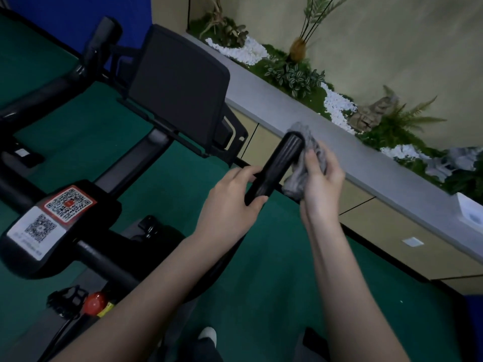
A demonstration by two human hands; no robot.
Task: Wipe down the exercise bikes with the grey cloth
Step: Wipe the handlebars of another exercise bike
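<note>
Now, head view, line by line:
Left hand: fingers closed around the lower end of the black grip, thumb across its near side.
Right hand: fingers clenched on the cloth, pressing it against the grip's right side and over its tip.
Cloth: grey, bunched, between right palm and grip, touching both.
Grip: ribbed, tilted up to the right, part of the bike.
Screen: dark, blank, just left of the grip.
Stickers: 2 QR codes on the bike's frame, 1 red, 1 white.
Knob: red, low on the frame.
Floor: green.
Ledge: grey, behind the hands, with plants and white pebbles along it.
</note>
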